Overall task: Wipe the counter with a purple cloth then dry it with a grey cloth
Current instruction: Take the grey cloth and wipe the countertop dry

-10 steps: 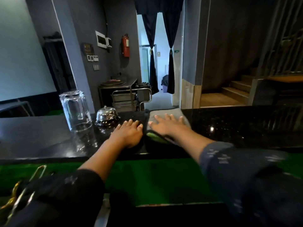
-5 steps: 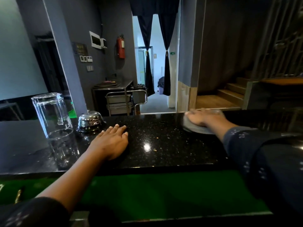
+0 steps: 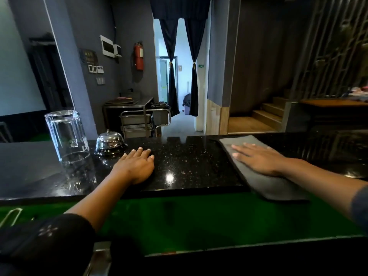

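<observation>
The black speckled stone counter (image 3: 189,168) runs across the view. A grey cloth (image 3: 264,182) lies spread flat on its right part, its near end hanging a little over the front edge. My right hand (image 3: 258,158) presses flat on the cloth, fingers stretched out toward the left. My left hand (image 3: 137,164) rests palm down on the bare counter, left of centre, holding nothing. No purple cloth is in view.
An upturned clear glass (image 3: 66,136) stands at the left of the counter, a chrome desk bell (image 3: 110,142) beside it, close to my left fingertips. A green lower shelf (image 3: 199,220) lies below the counter's front edge. Beyond are a steel trolley (image 3: 143,120) and stairs.
My right hand has slid the grey cloth from the counter's middle to the right, then toward the front edge, where it now lies spread out. My left hand stays planted near the bell.
</observation>
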### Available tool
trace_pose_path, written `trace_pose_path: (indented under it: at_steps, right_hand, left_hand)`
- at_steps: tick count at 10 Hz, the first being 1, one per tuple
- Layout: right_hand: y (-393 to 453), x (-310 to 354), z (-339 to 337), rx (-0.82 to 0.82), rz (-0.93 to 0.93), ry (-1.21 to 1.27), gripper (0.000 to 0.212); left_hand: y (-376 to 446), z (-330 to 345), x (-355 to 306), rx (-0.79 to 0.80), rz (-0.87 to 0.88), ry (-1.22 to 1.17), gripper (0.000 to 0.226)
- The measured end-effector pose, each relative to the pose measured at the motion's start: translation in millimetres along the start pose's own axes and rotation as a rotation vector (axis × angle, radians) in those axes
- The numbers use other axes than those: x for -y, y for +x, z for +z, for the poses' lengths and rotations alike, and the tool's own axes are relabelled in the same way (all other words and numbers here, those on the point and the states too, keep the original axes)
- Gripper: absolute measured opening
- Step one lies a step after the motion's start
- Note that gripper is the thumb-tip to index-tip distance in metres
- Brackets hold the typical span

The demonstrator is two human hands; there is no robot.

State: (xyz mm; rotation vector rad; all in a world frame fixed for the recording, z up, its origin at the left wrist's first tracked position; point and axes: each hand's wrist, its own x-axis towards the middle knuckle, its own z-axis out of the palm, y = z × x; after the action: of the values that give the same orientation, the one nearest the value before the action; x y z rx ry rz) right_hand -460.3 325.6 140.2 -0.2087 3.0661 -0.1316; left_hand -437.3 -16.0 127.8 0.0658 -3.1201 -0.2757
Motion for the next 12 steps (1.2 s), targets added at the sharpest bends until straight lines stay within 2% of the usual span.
trace_pose_path:
  at_steps: [1,2,3,4,5,7,8,9,10,11,12]
  right_hand:
    - [31.3,9.4,0.6,-0.041,0.146,-0.009,0.065]
    - [43.9,71.8,8.1,-0.06,0.043,-0.011,0.065]
    - [25.2,132.1,18.4,-0.039,-0.18,0.0,0.063]
    - [-7.9,133.7,20.1,0.015,-0.33,0.014,0.061]
    - [-30.8,104.1,17.2,0.015,-0.372,0.018,0.058]
    - [1.1,108.4,11.6,0.007,-0.248,0.024,0.06]
    - [35.5,135.3,10.7,-0.008,-0.13,0.029,0.065]
    - [43.8,167.9,14.5,-0.004,-0.104,0.042,0.068]
    - [21.4,178.5,22.0,0.01,-0.265,0.049,0.066]
    - [-5.5,144.4,19.6,0.015,-0.349,0.067,0.062]
    - [-17.9,89.6,13.5,0.005,-0.296,0.052,0.061]
  left_hand:
    - [1.2,0.1,-1.9,-0.003,-0.015,-0.016,0.055]
    - [-1.1,-1.3,-3.8,-0.004,-0.012,-0.024,0.055]
    - [-3.5,-1.3,-0.5,0.007,0.0,-0.023,0.054]
    - [-3.3,-2.3,2.3,0.026,0.017,-0.012,0.054]
    - [-2.2,-1.6,3.8,0.022,0.026,0.001,0.055]
    - [1.5,1.2,-0.3,-0.01,0.021,-0.007,0.056]
    - [3.1,2.4,0.4,-0.013,0.01,-0.042,0.056]
    - [4.7,2.7,-0.5,-0.016,0.003,-0.034,0.055]
    - [6.4,3.0,1.5,-0.001,-0.002,-0.004,0.055]
    - [8.8,2.9,4.2,-0.02,0.003,0.015,0.054]
    - [5.9,2.9,2.1,-0.029,-0.008,0.003,0.053]
